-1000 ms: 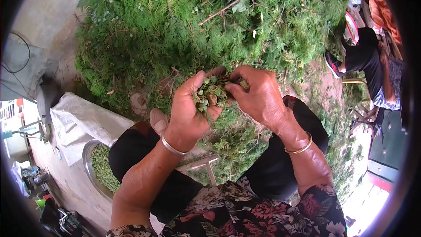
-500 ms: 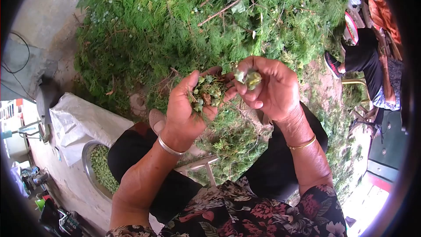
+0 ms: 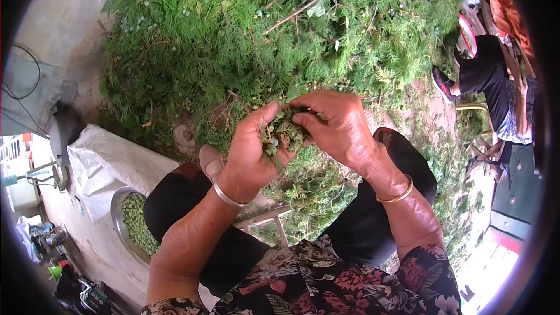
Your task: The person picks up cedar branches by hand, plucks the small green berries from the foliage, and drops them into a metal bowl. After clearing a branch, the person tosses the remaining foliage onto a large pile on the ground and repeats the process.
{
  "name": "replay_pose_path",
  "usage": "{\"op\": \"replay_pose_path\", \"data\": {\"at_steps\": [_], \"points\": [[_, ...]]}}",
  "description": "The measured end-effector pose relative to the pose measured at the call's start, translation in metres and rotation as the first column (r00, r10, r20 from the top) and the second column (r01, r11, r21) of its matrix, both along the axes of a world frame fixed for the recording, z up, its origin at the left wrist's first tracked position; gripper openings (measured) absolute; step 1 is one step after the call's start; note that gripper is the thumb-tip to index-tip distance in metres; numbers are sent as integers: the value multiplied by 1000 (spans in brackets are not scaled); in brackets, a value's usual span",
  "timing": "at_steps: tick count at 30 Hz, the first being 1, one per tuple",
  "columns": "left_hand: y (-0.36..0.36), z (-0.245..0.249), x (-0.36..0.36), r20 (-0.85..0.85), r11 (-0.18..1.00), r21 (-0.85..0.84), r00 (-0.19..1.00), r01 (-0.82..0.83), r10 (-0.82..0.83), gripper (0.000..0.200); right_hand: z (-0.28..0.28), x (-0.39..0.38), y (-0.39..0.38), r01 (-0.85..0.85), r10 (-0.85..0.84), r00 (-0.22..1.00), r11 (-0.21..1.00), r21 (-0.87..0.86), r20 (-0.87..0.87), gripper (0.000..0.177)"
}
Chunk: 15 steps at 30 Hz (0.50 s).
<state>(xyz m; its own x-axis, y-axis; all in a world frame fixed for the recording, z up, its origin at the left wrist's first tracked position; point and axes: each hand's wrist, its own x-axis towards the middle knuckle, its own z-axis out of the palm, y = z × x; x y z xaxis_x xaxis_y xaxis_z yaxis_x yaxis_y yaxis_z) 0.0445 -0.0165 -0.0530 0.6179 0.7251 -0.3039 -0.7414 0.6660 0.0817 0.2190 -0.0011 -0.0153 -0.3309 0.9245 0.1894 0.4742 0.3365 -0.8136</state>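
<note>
A clump of small green cones with bits of leaf and twig (image 3: pixel 284 133) lies cupped in my left hand (image 3: pixel 246 150), whose fingers curl round it from below. My right hand (image 3: pixel 340 129) reaches over from the other side, thumb and forefinger brought together at the clump's right edge. Whatever sits between those fingertips is hidden. Both hands are above my lap, in front of a big heap of green conifer branches (image 3: pixel 233 35).
To my left, a metal basin (image 3: pixel 118 216) holds many small green cones (image 3: pixel 139 221), beside a whitish sack (image 3: pixel 116 154). Part of a wooden stool (image 3: pixel 265 219) shows between my legs. Another person (image 3: pixel 487 73) sits at the right. Cut greenery covers the ground.
My right hand, which held a few green cones apart from the clump, has moved left and turned palm-down, its fingertips now at the clump. My left hand has stayed nearly in place.
</note>
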Motion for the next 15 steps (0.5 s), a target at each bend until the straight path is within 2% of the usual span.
{"op": "replay_pose_path", "data": {"at_steps": [1,2,3,4,6,7,9,11,13,14,15], "points": [[0,0,1,0,1000,0,1000,0,0,37,4,-1,-1,0,0,1000,1000,0,0,11],[1,2,2,28,1000,-10,999,18,-17,39,10,-3,-3,69,-86,994,975,-211,-72,10],[2,4,3,56,999,-19,998,36,-35,41,15,-4,-3,117,-184,975,901,-417,-124,10],[2,7,5,55,999,-17,998,35,-34,41,19,-4,-2,116,-183,975,902,-416,-125,10],[4,15,9,-88,997,62,995,-49,54,44,27,1,2,76,-266,892,885,-459,-365,10],[4,17,8,-89,997,63,994,-53,59,44,28,6,5,72,-262,893,886,-458,-366,10],[6,21,6,-68,993,-2,991,-117,116,48,30,15,9,-86,-427,697,747,-659,-576,13],[9,18,4,-52,989,-32,988,-145,144,51,25,10,4,-63,-426,725,741,-668,-541,12],[10,8,-1,90,978,-58,975,-199,204,51,5,1,-2,18,-121,942,949,-314,-313,12],[10,8,-2,90,978,-57,975,-199,203,51,7,-8,-9,75,-133,964,967,-243,-229,13],[11,8,-2,90,986,-34,982,-163,166,50,5,-11,-10,77,-134,964,967,-243,-229,13]]}}
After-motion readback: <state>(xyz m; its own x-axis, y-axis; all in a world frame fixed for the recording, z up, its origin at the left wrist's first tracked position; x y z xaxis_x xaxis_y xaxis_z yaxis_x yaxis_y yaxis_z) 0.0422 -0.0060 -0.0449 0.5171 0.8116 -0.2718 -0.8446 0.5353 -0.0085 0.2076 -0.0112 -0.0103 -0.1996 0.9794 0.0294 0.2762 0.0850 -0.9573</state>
